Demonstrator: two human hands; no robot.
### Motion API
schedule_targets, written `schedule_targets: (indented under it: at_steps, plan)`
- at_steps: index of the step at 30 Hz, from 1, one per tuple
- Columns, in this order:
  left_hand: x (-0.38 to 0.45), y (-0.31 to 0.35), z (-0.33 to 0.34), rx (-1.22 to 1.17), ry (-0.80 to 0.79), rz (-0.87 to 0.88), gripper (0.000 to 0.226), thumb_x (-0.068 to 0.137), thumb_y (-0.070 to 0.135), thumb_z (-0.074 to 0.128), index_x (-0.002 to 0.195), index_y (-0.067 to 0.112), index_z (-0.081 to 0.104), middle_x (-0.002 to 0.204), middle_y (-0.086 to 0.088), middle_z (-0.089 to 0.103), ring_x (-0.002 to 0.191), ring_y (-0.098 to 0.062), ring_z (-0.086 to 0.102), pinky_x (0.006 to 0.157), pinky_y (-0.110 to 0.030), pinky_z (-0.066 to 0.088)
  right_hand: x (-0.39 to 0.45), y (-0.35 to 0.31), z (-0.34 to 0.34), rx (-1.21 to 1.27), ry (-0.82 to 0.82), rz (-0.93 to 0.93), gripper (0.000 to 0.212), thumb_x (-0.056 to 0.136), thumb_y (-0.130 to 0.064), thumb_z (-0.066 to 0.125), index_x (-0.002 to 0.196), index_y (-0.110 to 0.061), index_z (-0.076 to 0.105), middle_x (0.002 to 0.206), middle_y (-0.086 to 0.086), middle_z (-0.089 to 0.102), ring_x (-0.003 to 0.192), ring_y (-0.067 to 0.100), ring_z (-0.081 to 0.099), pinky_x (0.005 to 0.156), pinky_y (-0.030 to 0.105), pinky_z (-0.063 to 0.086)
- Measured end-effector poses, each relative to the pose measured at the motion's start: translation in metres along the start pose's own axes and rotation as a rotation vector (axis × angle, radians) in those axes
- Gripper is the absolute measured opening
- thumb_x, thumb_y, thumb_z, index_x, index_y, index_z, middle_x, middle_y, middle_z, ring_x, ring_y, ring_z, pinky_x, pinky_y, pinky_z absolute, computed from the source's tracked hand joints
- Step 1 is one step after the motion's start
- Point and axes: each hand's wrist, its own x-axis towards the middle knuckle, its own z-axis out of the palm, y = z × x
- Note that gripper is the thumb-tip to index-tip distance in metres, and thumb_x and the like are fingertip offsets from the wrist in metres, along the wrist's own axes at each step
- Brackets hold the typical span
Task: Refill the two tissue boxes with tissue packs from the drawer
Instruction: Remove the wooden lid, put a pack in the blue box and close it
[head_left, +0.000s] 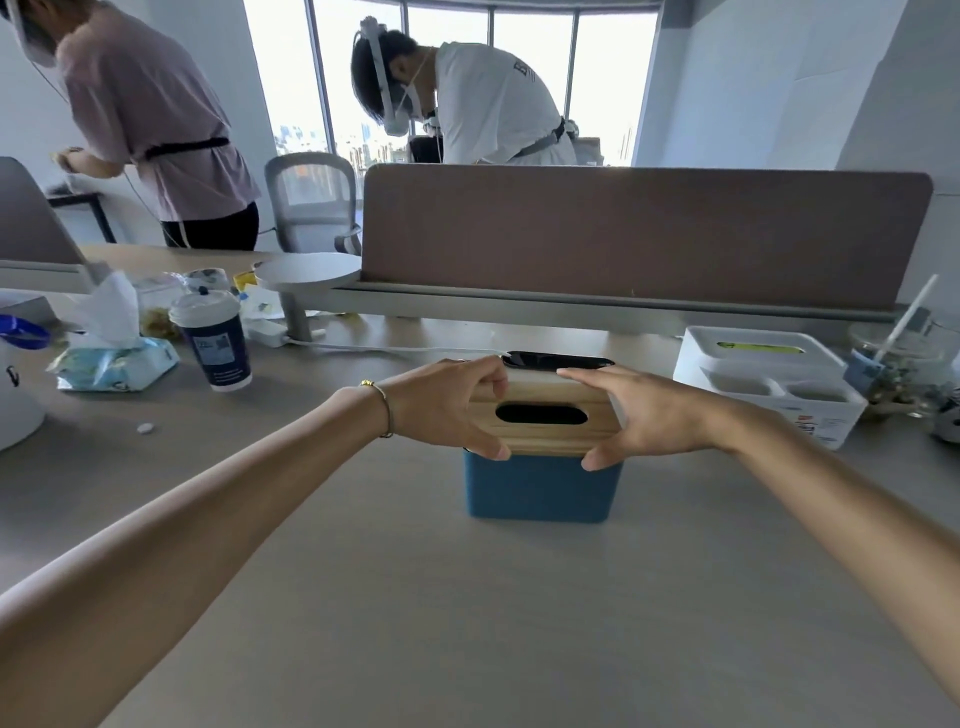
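Note:
A blue tissue box (540, 491) stands on the desk in front of me, topped by a wooden lid (545, 436) with a dark oval slot. No tissue shows in the slot. My left hand (447, 405) grips the lid's left end and my right hand (649, 415) grips its right end, thumbs on the near edge. A second tissue box, white with tray compartments (769, 384), sits to the right. The drawer is out of view.
A phone (558, 360) on a cable lies just behind the blue box. At the left are a soft tissue pack (119, 358), a dark cup (215, 338) and clutter. A brown divider (644, 234) closes the back. Two people stand beyond.

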Motion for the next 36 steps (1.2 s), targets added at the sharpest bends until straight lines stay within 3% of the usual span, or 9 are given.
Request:
schedule_targets:
  at_steps: [5, 10, 13, 17, 20, 23, 25, 28, 36]
  plan:
    - [-0.002, -0.008, -0.002, 0.005, 0.000, -0.008, 0.064, 0.059, 0.074, 0.076, 0.108, 0.043, 0.048, 0.101, -0.005, 0.068, 0.091, -0.019, 0.058, 0.085, -0.043, 0.051, 0.004, -0.005, -0.001, 0.015, -0.015, -0.005, 0.117, 0.057, -0.065, 0.084, 0.152, -0.053, 0.016, 0.150, -0.013, 0.038, 0.139, 0.012, 0.038, 0.113, 0.034, 0.037]
    - [0.001, -0.011, 0.000, 0.002, -0.002, -0.010, 0.066, 0.060, 0.074, 0.078, 0.114, 0.046, 0.052, 0.101, -0.004, 0.068, 0.089, -0.013, 0.057, 0.082, -0.034, 0.049, 0.004, -0.002, -0.001, 0.012, -0.001, -0.017, 0.121, 0.054, -0.067, 0.085, 0.153, -0.051, 0.017, 0.151, -0.011, 0.038, 0.138, 0.013, 0.039, 0.112, 0.033, 0.037]
    - [0.004, -0.014, 0.003, -0.035, -0.020, 0.002, 0.074, 0.054, 0.079, 0.077, 0.118, 0.048, 0.054, 0.111, 0.002, 0.069, 0.102, -0.014, 0.058, 0.092, -0.035, 0.051, 0.007, 0.001, 0.002, -0.007, -0.007, -0.015, 0.120, 0.056, -0.066, 0.085, 0.154, -0.047, 0.019, 0.149, -0.011, 0.038, 0.136, 0.013, 0.041, 0.111, 0.032, 0.038]
    - [0.005, -0.014, 0.002, -0.032, 0.012, 0.021, 0.076, 0.054, 0.078, 0.078, 0.121, 0.047, 0.057, 0.107, 0.004, 0.068, 0.097, -0.012, 0.058, 0.091, -0.037, 0.051, 0.007, 0.001, 0.000, -0.023, 0.012, -0.025, 0.115, 0.056, -0.066, 0.085, 0.153, -0.046, 0.025, 0.147, -0.013, 0.038, 0.134, 0.011, 0.042, 0.109, 0.029, 0.038]
    - [0.006, -0.014, 0.005, -0.045, 0.033, 0.027, 0.077, 0.054, 0.076, 0.080, 0.121, 0.046, 0.057, 0.111, 0.011, 0.067, 0.103, -0.010, 0.058, 0.095, -0.036, 0.050, 0.007, -0.002, -0.001, -0.019, 0.017, -0.035, 0.101, 0.056, -0.065, 0.085, 0.144, -0.048, 0.037, 0.142, -0.014, 0.042, 0.129, 0.010, 0.045, 0.107, 0.031, 0.041]
    - [0.006, -0.014, 0.008, -0.073, 0.041, 0.025, 0.077, 0.054, 0.077, 0.079, 0.121, 0.047, 0.057, 0.113, 0.013, 0.066, 0.107, -0.011, 0.058, 0.098, -0.038, 0.049, 0.004, -0.003, -0.003, -0.040, 0.004, -0.070, 0.070, 0.063, -0.062, 0.084, 0.124, -0.044, 0.054, 0.133, -0.016, 0.046, 0.123, 0.010, 0.048, 0.101, 0.030, 0.043]
    - [0.007, -0.015, 0.008, -0.080, 0.038, 0.026, 0.077, 0.053, 0.078, 0.079, 0.121, 0.048, 0.057, 0.114, 0.013, 0.066, 0.108, -0.011, 0.058, 0.099, -0.038, 0.048, 0.003, -0.003, -0.004, -0.064, -0.015, -0.063, 0.058, 0.065, -0.064, 0.081, 0.115, -0.041, 0.062, 0.139, -0.016, 0.041, 0.126, 0.009, 0.045, 0.100, 0.028, 0.040]
    - [0.008, -0.015, 0.008, -0.076, 0.025, 0.029, 0.078, 0.055, 0.078, 0.079, 0.123, 0.047, 0.057, 0.117, 0.012, 0.067, 0.111, -0.011, 0.058, 0.101, -0.039, 0.048, 0.001, -0.003, -0.003, -0.089, -0.021, -0.047, 0.056, 0.064, -0.069, 0.078, 0.109, -0.038, 0.065, 0.147, -0.015, 0.035, 0.128, 0.011, 0.045, 0.103, 0.031, 0.042]
    - [0.009, -0.011, 0.008, -0.059, -0.004, 0.013, 0.082, 0.055, 0.079, 0.078, 0.127, 0.047, 0.055, 0.120, 0.010, 0.066, 0.113, -0.012, 0.058, 0.100, -0.041, 0.048, 0.000, -0.011, -0.004, -0.161, -0.046, -0.023, 0.054, 0.062, -0.076, 0.073, 0.099, -0.037, 0.061, 0.144, -0.015, 0.035, 0.119, 0.014, 0.050, 0.096, 0.033, 0.046]
